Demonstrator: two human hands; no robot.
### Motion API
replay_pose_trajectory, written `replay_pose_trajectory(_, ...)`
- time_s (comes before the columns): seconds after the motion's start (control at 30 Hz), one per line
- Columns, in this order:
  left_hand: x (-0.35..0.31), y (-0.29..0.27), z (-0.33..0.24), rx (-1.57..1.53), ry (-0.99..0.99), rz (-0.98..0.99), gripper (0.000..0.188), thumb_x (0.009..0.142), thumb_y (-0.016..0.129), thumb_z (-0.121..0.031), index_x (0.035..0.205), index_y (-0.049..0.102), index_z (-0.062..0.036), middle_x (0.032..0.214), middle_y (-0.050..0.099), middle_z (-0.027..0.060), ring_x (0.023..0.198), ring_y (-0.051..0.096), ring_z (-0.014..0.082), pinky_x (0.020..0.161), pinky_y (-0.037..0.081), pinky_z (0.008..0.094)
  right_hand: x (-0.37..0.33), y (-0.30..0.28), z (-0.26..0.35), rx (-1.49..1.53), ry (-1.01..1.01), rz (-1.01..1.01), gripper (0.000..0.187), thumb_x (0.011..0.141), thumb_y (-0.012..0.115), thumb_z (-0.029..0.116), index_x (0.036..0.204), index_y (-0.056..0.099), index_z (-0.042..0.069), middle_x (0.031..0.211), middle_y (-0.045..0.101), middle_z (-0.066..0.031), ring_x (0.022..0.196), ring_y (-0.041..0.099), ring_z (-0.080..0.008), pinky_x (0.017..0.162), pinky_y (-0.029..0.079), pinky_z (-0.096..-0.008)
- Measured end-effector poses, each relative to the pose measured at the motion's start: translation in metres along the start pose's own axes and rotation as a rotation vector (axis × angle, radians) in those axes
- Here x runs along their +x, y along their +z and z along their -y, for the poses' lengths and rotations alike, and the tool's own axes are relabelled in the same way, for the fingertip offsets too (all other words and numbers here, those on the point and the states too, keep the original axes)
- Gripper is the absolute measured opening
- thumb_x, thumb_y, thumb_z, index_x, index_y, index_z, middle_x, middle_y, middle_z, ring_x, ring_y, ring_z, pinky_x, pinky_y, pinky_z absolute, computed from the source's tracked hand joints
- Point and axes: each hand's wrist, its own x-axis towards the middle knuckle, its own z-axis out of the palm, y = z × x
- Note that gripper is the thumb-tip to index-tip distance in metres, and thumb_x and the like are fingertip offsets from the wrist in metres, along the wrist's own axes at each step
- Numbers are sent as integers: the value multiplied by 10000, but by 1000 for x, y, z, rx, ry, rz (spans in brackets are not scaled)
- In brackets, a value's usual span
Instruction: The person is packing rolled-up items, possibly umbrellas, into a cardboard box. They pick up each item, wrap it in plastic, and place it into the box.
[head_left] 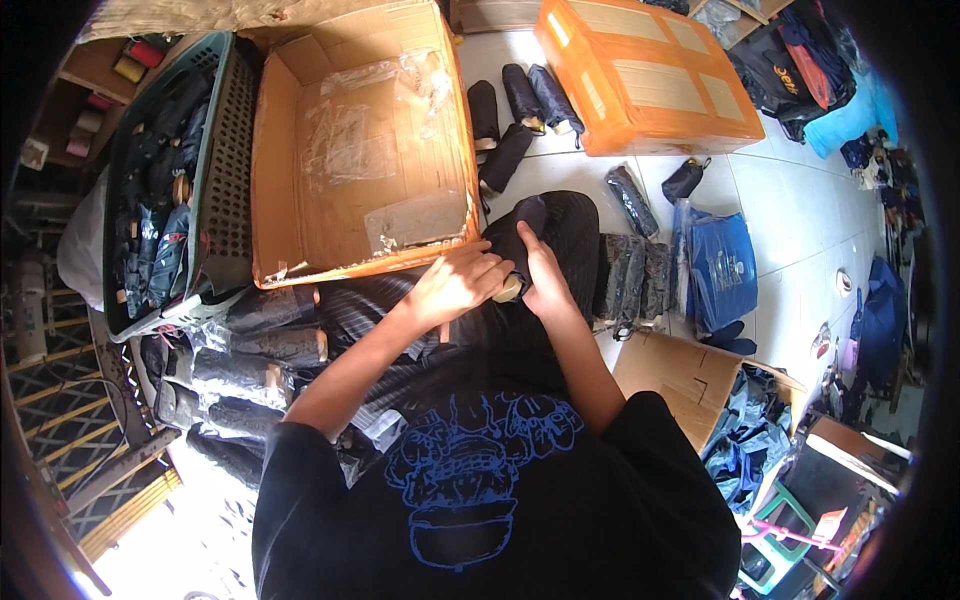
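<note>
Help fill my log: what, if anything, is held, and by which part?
A black folded umbrella: left grip at its pale handle end, right grip along its dark body.

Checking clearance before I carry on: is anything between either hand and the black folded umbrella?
Nothing visible does: the left hand is at the pale end of the black folded umbrella, the right hand around its body. The open cardboard box lies close beside the left hand; contact is unclear.

The white tiled floor [802,235] carries dark folded umbrellas [521,96], an orange taped box [652,88] and a blue package [724,268].
</note>
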Motion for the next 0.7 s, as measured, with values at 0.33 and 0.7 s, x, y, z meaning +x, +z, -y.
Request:
replay_pose_trajectory(0.33,4,-11,-6,-238,-173,79,231,796,668,-79,1020,635,-35,898,638,111,885,642,303,849,525,399,12,-11,-3,29,-11,57,657,918,604,427,1284,389,-74,1152,562,-176,1001,609,-236,799,528,-363)
replay_pose_trajectory(0.7,-11,6,0,112,63,-69,224,766,701,-74,964,629,2,967,642,101,919,653,247,935,527,402,-4,6,2,117,39,110,358,939,585,368,1046,592,26,935,647,-79,832,641,-194,718,521,-350)
